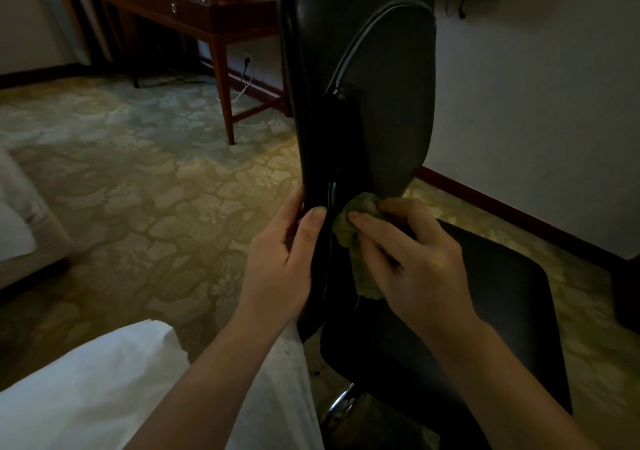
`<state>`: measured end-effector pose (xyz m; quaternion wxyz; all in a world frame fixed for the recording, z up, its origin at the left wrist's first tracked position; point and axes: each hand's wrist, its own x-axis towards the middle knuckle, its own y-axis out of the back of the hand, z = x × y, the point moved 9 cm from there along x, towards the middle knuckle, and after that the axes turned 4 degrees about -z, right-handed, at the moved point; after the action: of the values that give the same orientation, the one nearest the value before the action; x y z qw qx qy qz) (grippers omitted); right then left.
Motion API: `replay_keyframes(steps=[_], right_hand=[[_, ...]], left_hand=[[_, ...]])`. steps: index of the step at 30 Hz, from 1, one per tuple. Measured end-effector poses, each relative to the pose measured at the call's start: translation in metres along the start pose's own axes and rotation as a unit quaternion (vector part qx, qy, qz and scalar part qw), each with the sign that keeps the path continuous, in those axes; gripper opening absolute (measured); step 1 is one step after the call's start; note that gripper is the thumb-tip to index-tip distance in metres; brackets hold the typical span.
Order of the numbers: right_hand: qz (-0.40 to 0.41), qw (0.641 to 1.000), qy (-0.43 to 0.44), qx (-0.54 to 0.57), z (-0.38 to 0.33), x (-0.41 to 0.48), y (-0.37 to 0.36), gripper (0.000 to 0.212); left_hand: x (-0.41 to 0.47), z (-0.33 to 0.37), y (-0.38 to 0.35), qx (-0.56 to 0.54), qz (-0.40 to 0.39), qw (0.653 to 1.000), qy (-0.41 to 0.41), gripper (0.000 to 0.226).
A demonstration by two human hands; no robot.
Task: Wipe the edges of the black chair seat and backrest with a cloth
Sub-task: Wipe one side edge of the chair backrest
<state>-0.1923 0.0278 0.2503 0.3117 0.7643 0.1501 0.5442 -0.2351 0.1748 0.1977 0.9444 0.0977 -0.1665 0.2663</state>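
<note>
The left hand [287, 259] gripped the side rim of the tall black padded leather backrest [346, 68], fingers wrapped behind it and thumb on the front. Just beside it, the right hand [408, 259] pinched a crumpled green cloth [343, 229] against the backrest's lower edge, above the black cushioned seat [485, 293] under that wrist. Backrest-edge wiping seemed to be in hand. The next move likely called for sliding the cloth along the rim while the left hand steadied the chair.

A dark wooden bench [207, 16] stands on patterned carpet [138, 172]. Right of it runs a pale wall [536, 103] with red skirting [502, 207]. Well before it lies a white bed [86, 397]. The light is dim.
</note>
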Motion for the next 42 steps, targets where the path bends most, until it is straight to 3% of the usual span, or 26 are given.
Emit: replay_keyframes(steps=[11, 19, 29, 37, 42], right_hand=[[-0.043, 0.998, -0.027, 0.030, 0.014, -0.024, -0.014, 0.023], [0.007, 1.000, -0.008, 0.009, -0.001, 0.011, 0.005, 0.022], [-0.043, 0.998, -0.034, 0.039, 0.016, -0.027, -0.014, 0.023], [-0.001, 1.000, -0.020, 0.018, 0.005, -0.002, -0.002, 0.021], [-0.041, 0.997, -0.042, 0.054, 0.017, -0.022, -0.013, 0.023]], left_hand=[[0.000, 0.001, 0.000, -0.001, 0.010, 1.000, 0.000, 0.052], [0.000, 0.001, -0.001, -0.002, 0.012, 1.000, -0.004, 0.052], [-0.003, -0.008, 0.000, -0.015, 0.019, 1.000, 0.004, 0.056], [-0.002, -0.009, 0.000, -0.018, 0.016, 1.000, 0.008, 0.056], [-0.002, -0.008, 0.000, -0.011, 0.017, 1.000, 0.009, 0.058]])
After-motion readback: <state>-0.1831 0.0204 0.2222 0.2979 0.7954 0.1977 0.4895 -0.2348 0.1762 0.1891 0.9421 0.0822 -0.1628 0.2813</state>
